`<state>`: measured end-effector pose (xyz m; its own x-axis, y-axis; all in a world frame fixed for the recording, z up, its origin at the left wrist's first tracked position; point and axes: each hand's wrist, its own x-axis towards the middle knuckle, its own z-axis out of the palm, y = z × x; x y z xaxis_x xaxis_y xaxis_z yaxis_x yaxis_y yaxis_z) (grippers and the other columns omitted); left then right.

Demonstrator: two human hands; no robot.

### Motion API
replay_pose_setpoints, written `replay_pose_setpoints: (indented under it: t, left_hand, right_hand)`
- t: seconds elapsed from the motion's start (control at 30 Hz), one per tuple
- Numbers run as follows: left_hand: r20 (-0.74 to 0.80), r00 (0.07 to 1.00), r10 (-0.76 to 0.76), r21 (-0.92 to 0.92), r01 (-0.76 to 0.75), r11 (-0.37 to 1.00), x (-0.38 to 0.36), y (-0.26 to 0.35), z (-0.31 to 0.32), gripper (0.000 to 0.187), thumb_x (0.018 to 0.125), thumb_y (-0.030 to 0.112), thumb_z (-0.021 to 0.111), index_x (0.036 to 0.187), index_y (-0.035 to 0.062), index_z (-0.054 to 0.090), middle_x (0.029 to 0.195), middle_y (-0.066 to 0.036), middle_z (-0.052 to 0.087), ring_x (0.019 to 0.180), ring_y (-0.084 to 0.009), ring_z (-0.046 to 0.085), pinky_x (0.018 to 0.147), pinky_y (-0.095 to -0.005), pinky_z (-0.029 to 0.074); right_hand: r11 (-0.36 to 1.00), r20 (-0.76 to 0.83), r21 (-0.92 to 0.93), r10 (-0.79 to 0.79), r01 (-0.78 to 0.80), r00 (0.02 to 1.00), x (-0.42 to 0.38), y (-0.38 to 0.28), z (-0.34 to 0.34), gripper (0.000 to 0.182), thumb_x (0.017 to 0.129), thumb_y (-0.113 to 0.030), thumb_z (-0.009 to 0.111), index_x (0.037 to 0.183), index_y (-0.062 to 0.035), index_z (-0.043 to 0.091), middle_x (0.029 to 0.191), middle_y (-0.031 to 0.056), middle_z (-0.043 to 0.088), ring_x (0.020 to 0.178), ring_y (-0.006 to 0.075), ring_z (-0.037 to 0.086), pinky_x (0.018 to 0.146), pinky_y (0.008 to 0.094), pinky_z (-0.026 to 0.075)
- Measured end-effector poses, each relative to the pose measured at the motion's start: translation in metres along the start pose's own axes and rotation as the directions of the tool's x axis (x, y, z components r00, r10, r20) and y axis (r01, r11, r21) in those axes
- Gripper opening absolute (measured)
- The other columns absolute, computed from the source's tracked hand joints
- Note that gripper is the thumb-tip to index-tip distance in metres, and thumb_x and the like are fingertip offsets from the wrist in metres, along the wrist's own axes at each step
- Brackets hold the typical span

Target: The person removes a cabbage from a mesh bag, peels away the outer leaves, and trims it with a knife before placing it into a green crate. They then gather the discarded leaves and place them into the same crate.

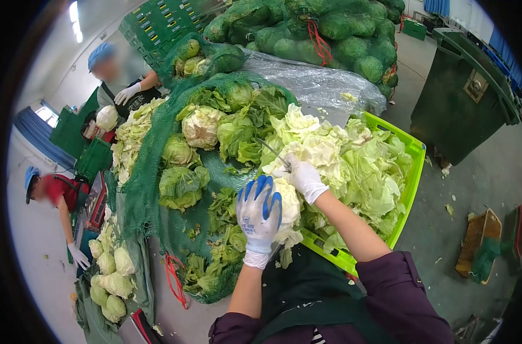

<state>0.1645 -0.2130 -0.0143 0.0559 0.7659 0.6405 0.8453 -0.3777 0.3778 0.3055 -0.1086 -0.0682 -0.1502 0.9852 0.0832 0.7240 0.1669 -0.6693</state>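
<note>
My left hand (258, 215), in a white glove with blue fingertips, lies against the left side of a pale, trimmed cabbage (289, 200) and holds it. My right hand (305, 176), in a thin white glove, is closed around a knife (274, 150) just above that cabbage; the handle is mostly hidden in the fist. The thin blade points up and left. Right beside my hands, a bright green crate (411, 150) is heaped with loose cabbage leaves (372, 166). To the left, an opened green net sack (218, 172) holds several untrimmed cabbages (202, 126).
Full net sacks of cabbages (335, 34) are piled at the back. A dark green bin (464, 94) stands right, a wooden box (479, 243) below it. Two co-workers in blue caps are at left, near trimmed cabbages (114, 284). Red cord (174, 281) hangs from the sack.
</note>
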Motion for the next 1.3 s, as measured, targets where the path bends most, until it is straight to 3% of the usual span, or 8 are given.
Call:
replay_pose_setpoints:
  t: [0.33,0.53,0.67,0.77,1.0,1.07,1.23,1.3]
  left_hand:
    - [0.155,0.988,0.004,0.035,-0.009,0.999,-0.043,0.022,-0.045,0.047,0.073,0.024,0.071,0.112,0.0023,0.060,0.124,-0.020,0.054,0.117,-0.0393,0.046,0.101,-0.0502,0.033]
    - [0.265,0.963,-0.047,0.343,-0.049,0.938,-0.035,0.041,-0.034,0.068,0.070,0.045,0.071,0.130,0.0190,0.054,0.135,-0.017,0.044,0.124,-0.0383,0.038,0.105,-0.0486,0.027]
    - [0.153,0.971,-0.183,-0.277,0.220,0.935,-0.038,-0.033,-0.049,0.070,0.068,0.016,0.076,0.132,0.0099,0.051,0.136,-0.016,0.044,0.126,-0.0326,0.042,0.107,-0.0454,0.032]
    - [0.397,0.816,-0.420,-0.764,0.547,0.342,-0.032,-0.082,-0.063,0.080,0.071,0.006,0.072,0.140,-0.0009,0.033,0.140,-0.011,0.040,0.124,-0.0229,0.045,0.102,-0.0382,0.042]
    - [0.428,0.820,-0.381,-0.806,0.537,0.249,-0.028,-0.088,-0.066,0.065,0.075,0.002,0.062,0.137,0.0003,0.040,0.139,-0.010,0.040,0.122,-0.0229,0.047,0.097,-0.0348,0.048]
    - [0.416,0.822,-0.389,-0.807,0.531,0.258,-0.028,-0.092,-0.063,0.062,0.074,0.002,0.063,0.133,-0.0003,0.044,0.137,-0.010,0.041,0.121,-0.0228,0.047,0.097,-0.0349,0.048]
    - [0.360,0.856,-0.371,-0.687,0.513,0.515,-0.034,-0.114,-0.057,0.059,0.074,-0.001,0.063,0.131,-0.0008,0.047,0.136,-0.010,0.042,0.122,-0.0212,0.047,0.097,-0.0325,0.047]
    - [0.357,0.844,-0.400,-0.768,0.509,0.390,-0.034,-0.105,-0.054,0.059,0.073,-0.001,0.065,0.130,-0.0008,0.048,0.136,-0.010,0.042,0.122,-0.0209,0.046,0.098,-0.0322,0.046]
  right_hand:
    - [0.978,-0.160,-0.182,-0.131,0.101,0.978,-0.015,-0.002,0.042,0.020,0.086,-0.021,0.057,0.096,-0.0048,0.049,0.070,0.0184,0.063,0.064,0.0367,0.064,0.056,0.0477,0.050]
    - [0.981,-0.152,-0.170,-0.116,0.090,0.981,-0.020,-0.003,0.033,0.022,0.083,-0.017,0.061,0.095,-0.0045,0.048,0.072,0.0180,0.063,0.066,0.0351,0.065,0.057,0.0450,0.050]
    - [0.969,-0.269,-0.206,-0.193,0.139,0.944,-0.018,0.006,0.046,0.031,0.081,-0.027,0.066,0.095,-0.0057,0.049,0.064,0.0157,0.060,0.063,0.0338,0.063,0.055,0.0436,0.049]
    - [0.980,-0.222,-0.151,-0.164,0.132,0.961,-0.018,0.002,0.043,0.036,0.081,-0.036,0.066,0.094,-0.0052,0.053,0.069,0.0162,0.062,0.064,0.0345,0.063,0.057,0.0428,0.049]
    - [0.998,0.171,-0.001,-0.069,0.071,0.983,-0.055,-0.077,-0.012,0.067,0.075,-0.060,0.066,0.118,-0.0091,0.059,0.086,0.0169,0.067,0.082,0.0326,0.065,0.071,0.0396,0.051]
    - [0.914,0.269,0.380,-0.254,0.140,0.929,-0.046,-0.057,0.009,0.064,0.074,-0.059,0.066,0.108,-0.0055,0.063,0.087,0.0185,0.066,0.084,0.0342,0.064,0.074,0.0415,0.050]
    - [0.960,0.322,0.219,-0.239,0.174,0.916,-0.038,-0.067,0.001,0.044,0.068,-0.034,0.068,0.097,-0.0004,0.064,0.082,0.0228,0.064,0.079,0.0347,0.064,0.072,0.0400,0.049]
    - [0.949,0.303,0.252,-0.263,0.189,0.916,-0.027,-0.060,0.007,0.043,0.067,-0.033,0.068,0.093,0.0011,0.064,0.079,0.0224,0.064,0.076,0.0337,0.064,0.070,0.0397,0.050]
